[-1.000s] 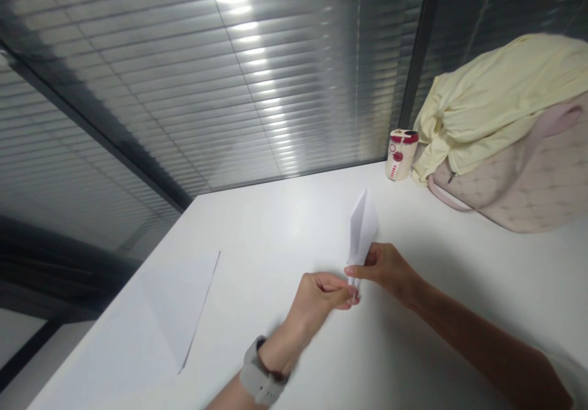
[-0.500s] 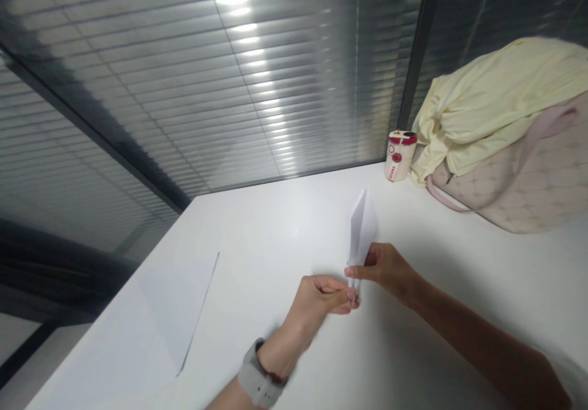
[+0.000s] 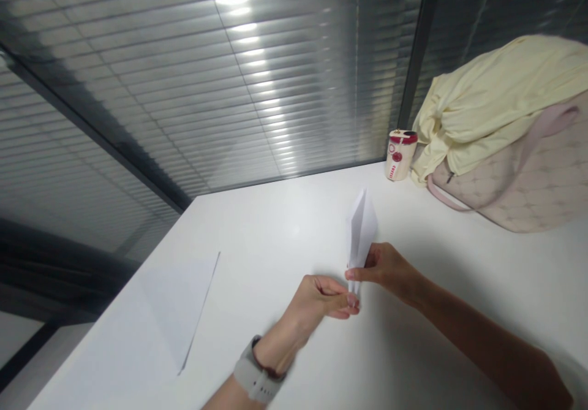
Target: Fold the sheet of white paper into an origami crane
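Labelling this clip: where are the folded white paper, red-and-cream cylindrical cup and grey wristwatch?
Folded white paper (image 3: 364, 232), head view: creased upper part.
Red-and-cream cylindrical cup (image 3: 400, 160), head view: front side.
Grey wristwatch (image 3: 255, 375), head view: strap.

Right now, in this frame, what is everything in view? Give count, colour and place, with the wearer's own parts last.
folded paper: one, white, held between both hands
flat paper: count unclear, white, left on the table
table: one, white, below the hands
cup: one, cream and red, far side, beside the bag
bag: one, pinkish beige, right
cloth: one, pale yellow, over the bag
blinds: count unclear, grey, behind the table
dark bars: at least two, dark, among the blinds
wristband: one, light grey, left wrist
left hand: one, bare, pinching the folded paper's lower end
right hand: one, bare, gripping it higher up
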The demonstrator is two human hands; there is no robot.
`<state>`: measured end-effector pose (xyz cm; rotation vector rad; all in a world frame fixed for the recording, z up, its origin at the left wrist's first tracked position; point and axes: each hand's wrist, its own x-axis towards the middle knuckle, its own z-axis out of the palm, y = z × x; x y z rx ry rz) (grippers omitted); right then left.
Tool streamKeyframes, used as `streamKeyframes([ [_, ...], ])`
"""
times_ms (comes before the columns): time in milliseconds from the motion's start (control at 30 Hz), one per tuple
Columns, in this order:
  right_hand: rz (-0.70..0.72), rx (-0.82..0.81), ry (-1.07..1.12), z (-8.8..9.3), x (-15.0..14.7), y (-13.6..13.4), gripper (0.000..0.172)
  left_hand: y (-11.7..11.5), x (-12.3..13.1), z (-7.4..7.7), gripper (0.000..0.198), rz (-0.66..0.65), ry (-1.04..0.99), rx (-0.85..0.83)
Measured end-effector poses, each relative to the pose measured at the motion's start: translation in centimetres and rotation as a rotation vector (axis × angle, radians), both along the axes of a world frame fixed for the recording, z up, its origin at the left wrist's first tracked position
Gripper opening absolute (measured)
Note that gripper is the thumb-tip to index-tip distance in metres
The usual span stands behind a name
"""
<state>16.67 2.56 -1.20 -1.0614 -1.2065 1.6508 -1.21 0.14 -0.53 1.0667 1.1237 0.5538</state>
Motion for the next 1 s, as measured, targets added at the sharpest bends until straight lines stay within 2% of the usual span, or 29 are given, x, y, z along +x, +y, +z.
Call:
streamKeyframes([
  [200,0.023,0.008,-0.055,-0.1,0.0,-0.1,0.023,-0.2,0.0,0.0,0.029,-0.009,-0.001,0.032],
  [400,-0.040,0.023,-0.082,-0.3,0.2,0.0,0.026,0.0,-0.8,0.2,0.042,-0.142,-0.056,0.009],
  [533,-0.036,0.018,-0.070,-0.2,0.3,0.1,0.027,0.0,-1.0,0.3,0.033,-0.181,-0.059,0.012],
  [700,-0.028,0.003,-0.050,0.0,0.4,0.1,0.031,0.1,-1.1,0.0,0.027,-0.148,-0.108,-0.001],
  [1000,-0.094,0.043,-0.036,0.3,0.1,-0.1,0.029,-0.3,-0.6,-0.3,0.019,-0.101,-0.418,-0.255],
])
